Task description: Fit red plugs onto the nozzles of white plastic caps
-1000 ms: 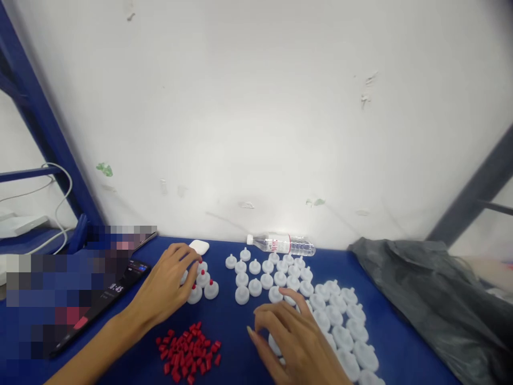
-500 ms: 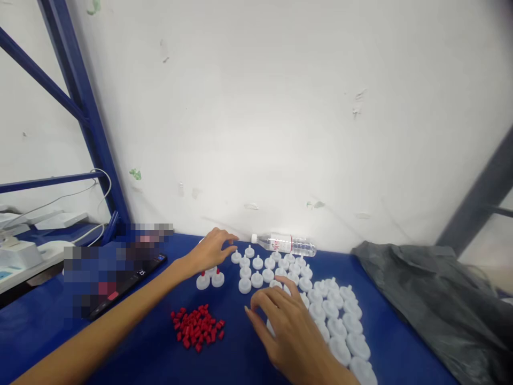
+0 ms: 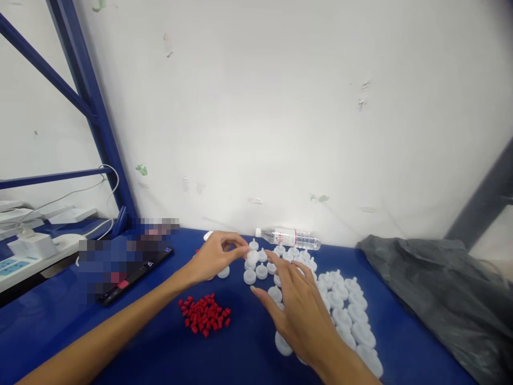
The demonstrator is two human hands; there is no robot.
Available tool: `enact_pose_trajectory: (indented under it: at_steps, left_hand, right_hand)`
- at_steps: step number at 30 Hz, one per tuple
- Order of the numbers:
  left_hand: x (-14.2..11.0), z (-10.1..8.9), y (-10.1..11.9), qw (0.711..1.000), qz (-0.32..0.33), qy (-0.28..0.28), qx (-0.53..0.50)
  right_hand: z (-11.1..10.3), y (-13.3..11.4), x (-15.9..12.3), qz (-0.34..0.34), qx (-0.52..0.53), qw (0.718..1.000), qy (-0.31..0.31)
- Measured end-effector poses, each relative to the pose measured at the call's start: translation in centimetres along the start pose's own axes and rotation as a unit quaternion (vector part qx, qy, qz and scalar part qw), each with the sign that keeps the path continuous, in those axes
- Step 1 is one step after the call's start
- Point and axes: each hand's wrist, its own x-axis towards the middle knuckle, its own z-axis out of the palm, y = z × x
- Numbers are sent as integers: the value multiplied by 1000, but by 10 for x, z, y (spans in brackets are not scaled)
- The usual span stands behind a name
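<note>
My left hand [image 3: 218,259] is closed in a pinch on a white spouted cap [image 3: 252,258], held at the left end of the group of white caps. My right hand [image 3: 298,302] is open, thumb and fingers apart, over the other white spouted caps [image 3: 362,332], several of which it hides. Nearer to me, below my left wrist, lies a loose pile of small red tips [image 3: 205,314]. Partly hidden behind my left hand are a few more white caps [image 3: 223,272]; a bit of red shows there.
A clear plastic bottle [image 3: 308,240] lies on its side against the white wall. To the left are a phone [image 3: 138,275], partly blurred out, and a white power strip [image 3: 24,262]. Dark grey fabric [image 3: 433,299] covers the right side of the blue table [image 3: 248,353].
My left hand has moved right and closed on a white cap. My right hand has shifted slightly up and right, still open. The view has tilted a little.
</note>
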Motion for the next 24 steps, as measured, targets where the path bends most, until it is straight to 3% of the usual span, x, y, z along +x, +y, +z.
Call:
enact_pose_trajectory:
  at_steps: [4, 10, 19, 24]
  left_hand:
    - [-21, 14, 1, 997, 8, -30, -72]
    - [-27, 18, -6, 993, 3, -65, -95]
    - [-28, 4, -5, 992, 1, -126, 25]
    - [-29, -8, -14, 971, 22, -224, 78]
  right_hand:
    - [1, 1, -1, -28, 11, 999, -24]
    - [0, 2, 0, -60, 29, 997, -36]
    - [3, 9, -3, -56, 15, 997, -51]
    - [2, 14, -2, -71, 23, 994, -81]
